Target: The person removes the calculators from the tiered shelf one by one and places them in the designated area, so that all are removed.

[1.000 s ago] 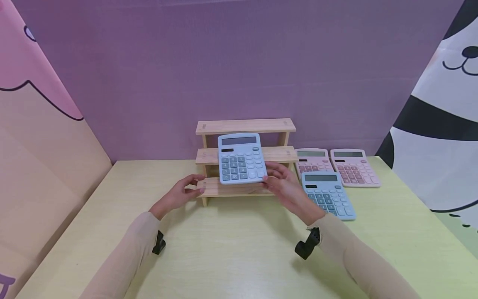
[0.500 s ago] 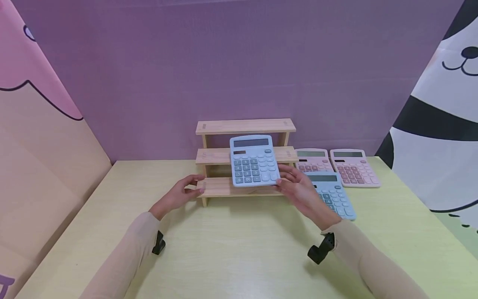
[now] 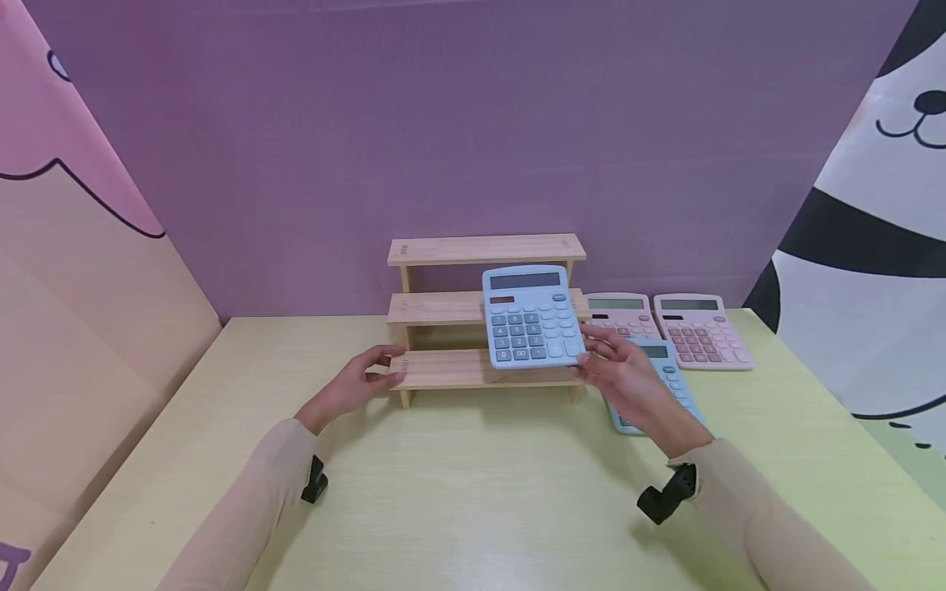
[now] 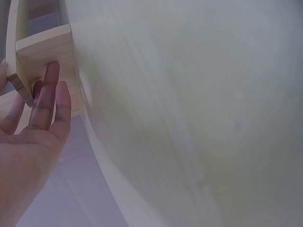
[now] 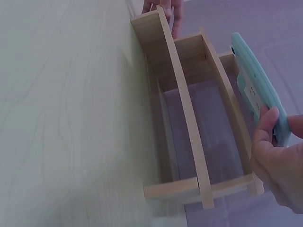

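Note:
In the head view, my right hand [image 3: 628, 382] pinches a blue calculator [image 3: 534, 318] by its lower right corner. It is held up in front of the tiered wooden shelf [image 3: 451, 368], keys and display facing me. The right wrist view shows the calculator [image 5: 260, 85] edge-on, thumb on one face and fingers behind it, apart from the steps. My left hand [image 3: 353, 386] holds the left end of the lowest step. In the left wrist view, that hand [image 4: 40, 127] has its fingers against the side board [image 4: 52, 52] beneath the step.
Right of the shelf, two pink calculators [image 3: 702, 328] lie side by side on the pale wooden table [image 3: 458, 492]. A second blue calculator [image 3: 676, 379] lies before them, partly hidden by my right hand. A purple backdrop [image 3: 473, 123] stands behind the shelf.
My right hand has carried the blue calculator to the right across the front of the shelf. My left hand has stayed at the left end of the lowest step.

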A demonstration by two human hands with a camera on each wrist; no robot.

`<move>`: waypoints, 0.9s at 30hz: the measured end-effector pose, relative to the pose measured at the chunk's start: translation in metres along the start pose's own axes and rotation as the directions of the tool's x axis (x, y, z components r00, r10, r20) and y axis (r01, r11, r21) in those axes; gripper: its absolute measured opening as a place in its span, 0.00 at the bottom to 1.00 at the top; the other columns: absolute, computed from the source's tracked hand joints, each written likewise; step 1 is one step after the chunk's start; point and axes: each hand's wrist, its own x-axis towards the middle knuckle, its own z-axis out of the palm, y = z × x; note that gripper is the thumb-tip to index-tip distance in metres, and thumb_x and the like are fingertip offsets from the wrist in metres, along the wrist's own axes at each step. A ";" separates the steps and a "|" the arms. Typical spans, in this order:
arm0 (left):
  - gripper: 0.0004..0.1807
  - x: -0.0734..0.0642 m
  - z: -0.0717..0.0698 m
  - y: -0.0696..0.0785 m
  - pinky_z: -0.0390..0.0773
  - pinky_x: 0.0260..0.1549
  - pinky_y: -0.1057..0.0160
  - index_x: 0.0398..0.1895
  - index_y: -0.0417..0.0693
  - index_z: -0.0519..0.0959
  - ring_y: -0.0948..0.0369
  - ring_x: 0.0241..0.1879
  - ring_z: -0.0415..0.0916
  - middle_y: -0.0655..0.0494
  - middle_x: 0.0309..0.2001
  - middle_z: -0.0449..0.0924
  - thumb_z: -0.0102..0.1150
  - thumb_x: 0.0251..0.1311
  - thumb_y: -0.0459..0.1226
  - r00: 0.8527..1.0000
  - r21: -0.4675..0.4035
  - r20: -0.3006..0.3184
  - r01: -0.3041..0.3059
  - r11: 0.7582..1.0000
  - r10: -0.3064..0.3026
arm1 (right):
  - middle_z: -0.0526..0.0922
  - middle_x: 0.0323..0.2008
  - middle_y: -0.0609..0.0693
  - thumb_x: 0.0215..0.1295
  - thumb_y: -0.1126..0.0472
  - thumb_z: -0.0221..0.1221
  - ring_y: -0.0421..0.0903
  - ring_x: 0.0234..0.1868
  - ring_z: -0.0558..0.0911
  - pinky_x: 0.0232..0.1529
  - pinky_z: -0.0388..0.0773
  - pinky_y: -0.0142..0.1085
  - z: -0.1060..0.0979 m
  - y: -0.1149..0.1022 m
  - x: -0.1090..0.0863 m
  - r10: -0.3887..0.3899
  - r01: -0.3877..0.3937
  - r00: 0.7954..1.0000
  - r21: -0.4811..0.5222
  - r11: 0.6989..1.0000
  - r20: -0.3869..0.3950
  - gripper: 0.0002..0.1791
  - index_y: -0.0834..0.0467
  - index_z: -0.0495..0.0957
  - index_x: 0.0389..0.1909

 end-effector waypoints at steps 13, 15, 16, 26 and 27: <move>0.29 0.000 0.000 0.001 0.82 0.52 0.58 0.75 0.31 0.62 0.47 0.53 0.80 0.33 0.63 0.68 0.55 0.77 0.33 1.000 0.006 0.006 -0.016 1.000 0.016 | 0.80 0.49 0.44 0.77 0.75 0.50 0.40 0.46 0.81 0.51 0.82 0.29 -0.039 -0.001 -0.013 -0.016 0.012 0.999 0.087 0.996 0.052 0.22 0.57 0.63 0.66; 0.29 0.000 0.000 0.001 0.81 0.52 0.58 0.75 0.31 0.62 0.46 0.53 0.80 0.32 0.63 0.68 0.55 0.77 0.33 1.000 0.010 0.005 -0.020 1.000 0.020 | 0.81 0.49 0.45 0.77 0.75 0.50 0.40 0.46 0.82 0.51 0.82 0.29 -0.046 -0.001 -0.015 -0.020 0.013 0.998 0.103 0.995 0.065 0.21 0.55 0.65 0.64; 0.29 0.000 0.000 0.001 0.81 0.52 0.59 0.75 0.31 0.62 0.47 0.53 0.80 0.33 0.63 0.68 0.56 0.77 0.34 1.000 0.011 0.004 -0.021 1.000 0.021 | 0.81 0.49 0.45 0.77 0.74 0.50 0.41 0.46 0.82 0.51 0.82 0.29 -0.050 -0.001 -0.016 -0.023 0.014 0.997 0.113 0.993 0.074 0.20 0.54 0.66 0.64; 0.29 -0.001 0.001 0.000 0.82 0.53 0.56 0.75 0.30 0.62 0.47 0.52 0.80 0.33 0.62 0.67 0.56 0.77 0.33 1.000 0.006 0.005 -0.015 1.000 0.015 | 0.81 0.49 0.46 0.78 0.75 0.49 0.42 0.46 0.84 0.51 0.83 0.30 -0.079 0.000 -0.026 -0.071 0.056 0.992 0.139 0.989 0.109 0.20 0.50 0.73 0.60; 0.30 -0.001 0.001 0.000 0.82 0.53 0.56 0.75 0.30 0.62 0.47 0.52 0.80 0.33 0.63 0.67 0.56 0.77 0.33 1.000 0.005 0.005 -0.014 1.000 0.014 | 0.81 0.49 0.46 0.78 0.75 0.49 0.42 0.47 0.84 0.51 0.83 0.31 -0.082 0.000 -0.028 -0.073 0.057 0.991 0.144 0.988 0.110 0.20 0.49 0.73 0.59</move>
